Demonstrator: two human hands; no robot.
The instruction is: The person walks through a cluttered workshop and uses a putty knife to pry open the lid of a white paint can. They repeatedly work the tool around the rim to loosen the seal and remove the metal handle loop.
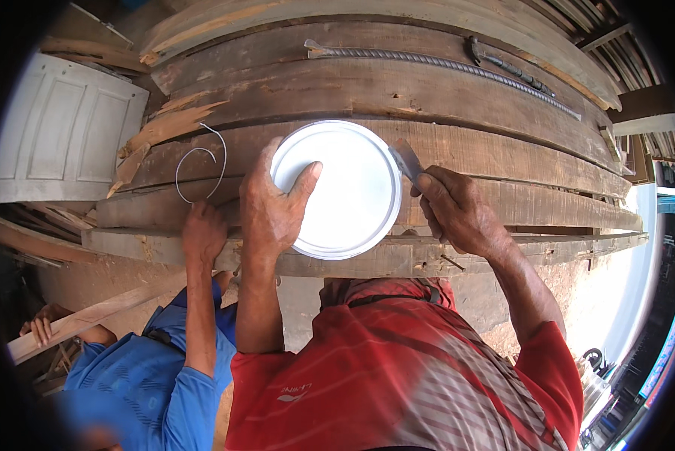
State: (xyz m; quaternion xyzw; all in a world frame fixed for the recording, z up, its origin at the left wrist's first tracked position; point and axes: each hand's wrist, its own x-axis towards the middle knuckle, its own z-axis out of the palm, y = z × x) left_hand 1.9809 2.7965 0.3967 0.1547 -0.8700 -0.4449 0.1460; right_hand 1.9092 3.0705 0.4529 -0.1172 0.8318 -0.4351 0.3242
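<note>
A round white plastic lid or shallow pail (345, 192) is at the bench's middle, its rim raised all round. My left hand (266, 199) grips its left side, thumb lying over the white face and the other fingers hidden. In my right hand (457, 207) is a flat metal blade (407, 160), perhaps a knife or scraper, its handle covered by my closed fingers. The blade slants against or just beside the upper right of the rim; contact cannot be made out. Left of my left hand, a co-worker's hand (203, 229) is close to a curled white strip (178, 180).
The bench (457, 154) is of rough planks with gaps. Across its far side lie a ribbed steel bar (442, 64) and a hammer-like tool (514, 69). A nail (451, 261) juts near the front edge. The co-worker in a blue shirt (138, 368) stands close on my left, beside a board (97, 316).
</note>
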